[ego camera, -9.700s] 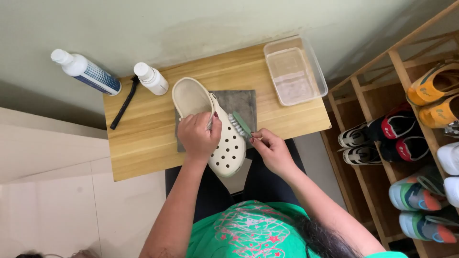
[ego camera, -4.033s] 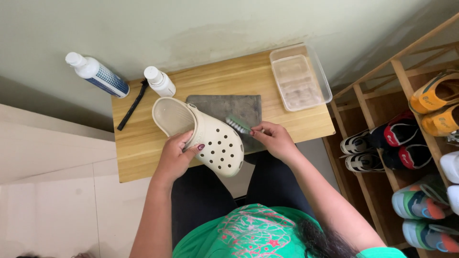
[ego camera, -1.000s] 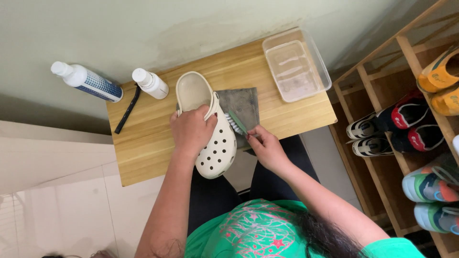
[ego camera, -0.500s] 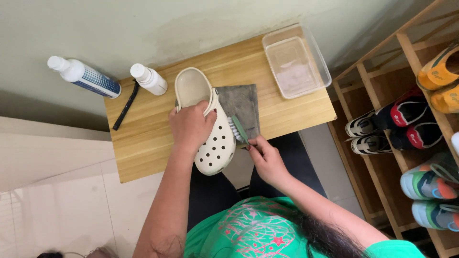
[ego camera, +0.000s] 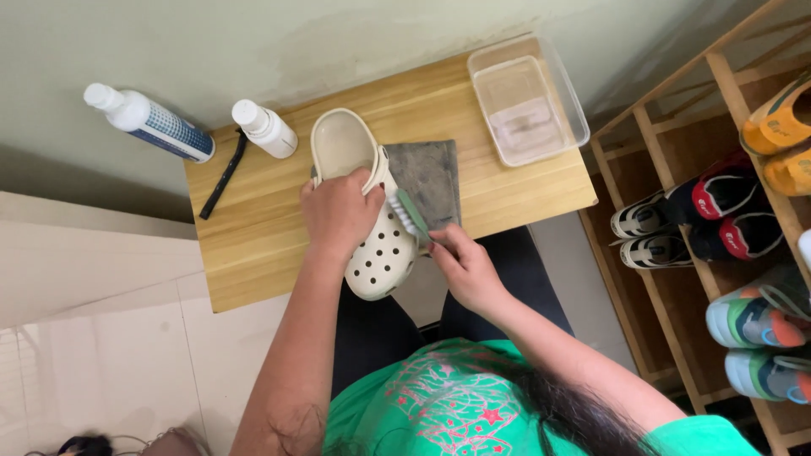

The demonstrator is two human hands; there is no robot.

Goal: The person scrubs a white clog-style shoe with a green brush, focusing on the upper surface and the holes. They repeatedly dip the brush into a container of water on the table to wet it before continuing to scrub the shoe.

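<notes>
A cream perforated clog (ego camera: pixel 380 253) lies on the wooden table (ego camera: pixel 253 245), its toe hanging over the near edge. My left hand (ego camera: pixel 340 213) grips the clog across its middle. My right hand (ego camera: pixel 463 268) holds a small green-handled brush (ego camera: pixel 411 214), whose bristles press against the clog's right side. A grey cloth (ego camera: pixel 432 176) lies under and to the right of the clog.
On the table's far left stand a blue-and-white bottle (ego camera: pixel 152 123) and a small white bottle (ego camera: pixel 264 129), with a black strap (ego camera: pixel 223 176) between them. A clear plastic tub (ego camera: pixel 525 101) sits at the far right corner. A wooden shoe rack (ego camera: pixel 718 211) with several shoes stands on the right.
The brush has stayed at the clog's right side with small strokes; my left hand still holds the clog in place. Earlier the clog lay turned more sideways.
</notes>
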